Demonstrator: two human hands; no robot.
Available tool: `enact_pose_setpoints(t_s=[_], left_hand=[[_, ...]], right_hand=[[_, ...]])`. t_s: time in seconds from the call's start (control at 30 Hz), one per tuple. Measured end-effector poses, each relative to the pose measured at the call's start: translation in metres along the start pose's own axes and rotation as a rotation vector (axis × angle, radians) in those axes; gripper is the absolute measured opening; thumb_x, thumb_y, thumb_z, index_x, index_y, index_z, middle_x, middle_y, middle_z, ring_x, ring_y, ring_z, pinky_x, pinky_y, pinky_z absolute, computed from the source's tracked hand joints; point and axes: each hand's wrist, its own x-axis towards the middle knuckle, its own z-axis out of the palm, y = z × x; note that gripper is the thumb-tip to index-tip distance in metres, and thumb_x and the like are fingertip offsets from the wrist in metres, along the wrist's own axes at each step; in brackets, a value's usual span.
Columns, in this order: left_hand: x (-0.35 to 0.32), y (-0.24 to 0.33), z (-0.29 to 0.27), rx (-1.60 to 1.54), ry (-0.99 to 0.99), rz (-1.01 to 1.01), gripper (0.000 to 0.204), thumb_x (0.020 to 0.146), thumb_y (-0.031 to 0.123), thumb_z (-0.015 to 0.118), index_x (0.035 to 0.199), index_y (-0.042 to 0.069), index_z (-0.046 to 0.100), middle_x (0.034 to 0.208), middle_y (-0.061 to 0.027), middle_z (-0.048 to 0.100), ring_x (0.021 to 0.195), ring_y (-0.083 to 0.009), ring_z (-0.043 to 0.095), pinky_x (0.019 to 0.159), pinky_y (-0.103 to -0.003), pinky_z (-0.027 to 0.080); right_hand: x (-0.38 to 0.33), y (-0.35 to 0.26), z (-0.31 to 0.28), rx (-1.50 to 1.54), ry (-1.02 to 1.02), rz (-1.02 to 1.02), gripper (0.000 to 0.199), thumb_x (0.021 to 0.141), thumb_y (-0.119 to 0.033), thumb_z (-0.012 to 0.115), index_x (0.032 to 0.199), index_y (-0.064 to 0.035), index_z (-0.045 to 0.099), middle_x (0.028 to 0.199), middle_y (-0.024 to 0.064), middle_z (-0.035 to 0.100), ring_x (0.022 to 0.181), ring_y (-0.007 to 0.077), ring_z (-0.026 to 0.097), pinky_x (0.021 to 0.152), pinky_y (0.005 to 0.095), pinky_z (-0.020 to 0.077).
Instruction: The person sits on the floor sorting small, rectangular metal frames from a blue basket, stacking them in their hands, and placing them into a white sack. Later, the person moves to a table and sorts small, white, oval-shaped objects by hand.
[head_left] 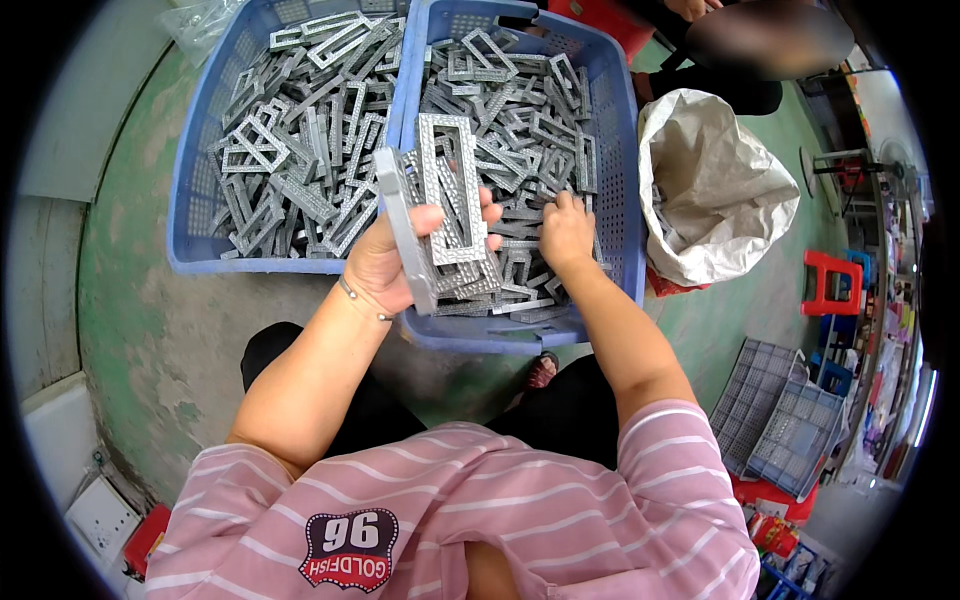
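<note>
My left hand (392, 258) grips a stack of grey rectangular metal frames (445, 200), held upright over the near corner of the right blue basket (625, 150). My right hand (566, 232) reaches down into that basket, its fingers closed among the loose metal frames (520, 120) piled there; whether it grips one is hidden. A second blue basket (190, 190) to the left is also heaped with the same grey frames (300, 150).
A white woven sack (715, 190) stands open right of the baskets. A red stool (830, 283) and stacked grey-blue crates (780, 420) sit at the right. Another person (760, 45) sits beyond the baskets. Green concrete floor (150, 330) lies to the left.
</note>
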Motion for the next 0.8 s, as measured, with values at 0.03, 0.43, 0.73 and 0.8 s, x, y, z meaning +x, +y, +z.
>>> enact_pose_setpoints(t_s=[0.03,0.43,0.73,0.8], left_hand=[[-0.001,0.002,0.002,0.07,0.024,0.026,0.048,0.075,0.024,0.069,0.113,0.0,0.049,0.106,-0.0144,0.057,0.102,-0.0268,0.056,0.087,-0.044,0.048],[-0.006,0.009,-0.014,0.02,0.152,0.006,0.054,0.08,0.038,0.063,0.111,-0.005,0.051,0.097,-0.0143,0.061,0.09,-0.0231,0.061,0.084,-0.04,0.051],[0.0,0.016,-0.019,-0.063,0.138,0.054,0.053,0.079,0.033,0.065,0.112,-0.006,0.05,0.105,-0.0172,0.058,0.096,-0.0287,0.058,0.084,-0.039,0.05],[0.004,0.015,-0.015,-0.083,0.124,0.073,0.057,0.078,0.034,0.065,0.117,-0.004,0.046,0.116,-0.0203,0.051,0.106,-0.0319,0.053,0.086,-0.04,0.049]], right_hand=[[0.003,0.002,0.004,-0.015,0.024,-0.013,0.013,0.07,-0.011,0.062,0.082,-0.0071,0.064,0.093,0.0071,0.053,0.097,0.0244,0.049,0.078,0.0384,0.0407],[0.037,0.005,-0.016,0.16,-0.133,0.071,0.011,0.069,-0.016,0.065,0.079,-0.0102,0.067,0.091,0.0105,0.06,0.095,0.0268,0.055,0.079,0.0458,0.0411],[0.056,0.04,-0.173,0.721,0.053,0.01,0.021,0.064,-0.007,0.072,0.082,-0.0018,0.064,0.07,0.0091,0.06,0.063,0.0173,0.059,0.06,0.0288,0.0468],[0.028,0.037,-0.179,1.151,0.105,0.057,0.019,0.068,0.001,0.07,0.085,0.0029,0.062,0.074,0.0039,0.063,0.066,0.0069,0.056,0.061,0.0214,0.0447]])
